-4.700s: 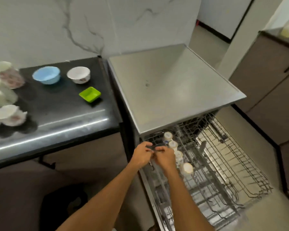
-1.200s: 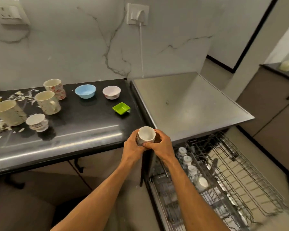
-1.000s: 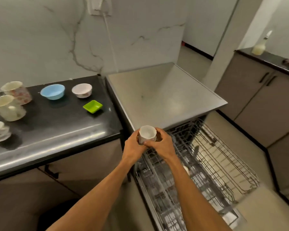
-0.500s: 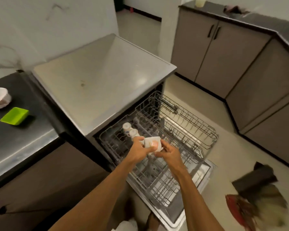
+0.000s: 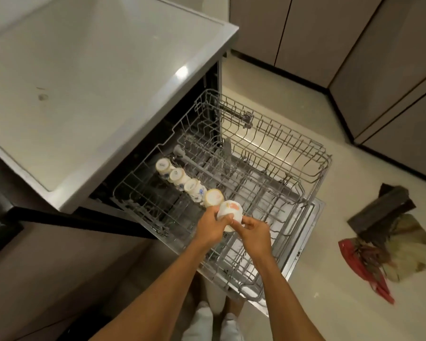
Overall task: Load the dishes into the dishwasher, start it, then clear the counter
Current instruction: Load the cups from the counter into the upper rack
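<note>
Teacup [image 5: 229, 212] is right at the front end of the cup row, held bottom-up just over the pulled-out wire rack [image 5: 312, 166]. It's small, round and glossy white, with an orange-pink flower print on the side facing the camera. Both hands have it. The left hand [image 5: 210, 229] has its fingers wrapped round the near side, and the right hand [image 5: 254, 233] is pinching the lower edge between thumb and fingertips. So it's grasped from both sides, and I honestly can't tell if it's touching the wires yet.

Just behind it sit four more cups [image 5: 193, 187], same glazed ceramic, tipped over in a diagonal line. You see pale round bases, and one has little blue flowers. The nearest one is practically touching the held cup.

The rack is thin grey coated wire, all grids and upright prongs with a scalloped rim on the far side. It's sticking out of the dishwasher [image 5: 96, 82], whose top is a flat, smooth, dull-silver slab with a small smudge on it. Under the rack the open door [image 5: 303, 244] shows a shiny metal liner.

The floor [image 5: 354, 303] is pale and smooth, with plain matte grey-brown cabinets [image 5: 391, 70] along the far side. Off to the right there's a heap on the floor: a dark boxy block [image 5: 381, 210] and a crinkly red plastic bag [image 5: 362, 264].
</note>
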Action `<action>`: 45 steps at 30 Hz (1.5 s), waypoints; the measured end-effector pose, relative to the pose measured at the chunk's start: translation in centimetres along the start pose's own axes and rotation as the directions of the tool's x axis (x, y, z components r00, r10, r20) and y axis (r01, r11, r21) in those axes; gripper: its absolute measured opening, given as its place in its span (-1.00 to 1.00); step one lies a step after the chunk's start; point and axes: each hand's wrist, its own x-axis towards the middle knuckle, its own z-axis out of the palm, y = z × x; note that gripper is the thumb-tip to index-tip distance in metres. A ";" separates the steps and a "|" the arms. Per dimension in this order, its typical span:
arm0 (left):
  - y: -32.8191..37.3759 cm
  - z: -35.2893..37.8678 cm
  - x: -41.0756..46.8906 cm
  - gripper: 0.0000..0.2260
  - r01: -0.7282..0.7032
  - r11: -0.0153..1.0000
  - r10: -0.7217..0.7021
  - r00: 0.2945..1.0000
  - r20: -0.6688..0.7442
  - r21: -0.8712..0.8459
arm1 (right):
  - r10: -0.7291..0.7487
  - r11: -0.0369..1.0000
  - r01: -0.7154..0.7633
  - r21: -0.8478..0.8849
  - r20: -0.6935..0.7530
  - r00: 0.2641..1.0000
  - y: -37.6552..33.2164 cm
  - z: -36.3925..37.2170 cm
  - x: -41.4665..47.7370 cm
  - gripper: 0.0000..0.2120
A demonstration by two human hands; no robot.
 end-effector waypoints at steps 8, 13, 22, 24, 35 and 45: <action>-1.4 1.2 3.7 -0.50 -0.031 0.990 0.025 0.999 0.048 0.139 | 0.153 0.977 -0.169 -0.133 -0.126 0.980 2.3 0.7 4.7 -0.47; 0.2 1.2 4.0 -0.68 -0.011 0.988 0.003 0.999 0.054 0.156 | 0.232 0.955 -0.252 -0.153 -0.138 0.963 2.4 0.8 6.7 -0.50; -0.4 1.9 5.3 -0.72 0.074 0.979 -0.092 0.992 0.091 0.190 | 0.318 0.909 -0.333 -0.250 -0.103 0.943 3.2 1.3 9.0 -0.56; -0.4 2.1 5.3 -0.71 0.071 0.980 -0.092 0.990 0.107 0.188 | 0.312 0.908 -0.328 -0.260 -0.101 0.945 3.3 1.3 9.0 -0.57; -0.4 1.8 5.0 -0.59 0.001 0.969 -0.039 0.988 0.149 0.246 | 0.284 0.895 -0.316 -0.315 -0.144 0.948 4.0 1.9 8.7 -0.60; 0.7 -0.6 2.8 -0.59 0.025 0.987 -0.038 0.996 0.079 0.160 | 0.235 0.885 -0.290 -0.364 -0.186 0.954 0.1 1.8 5.8 -0.63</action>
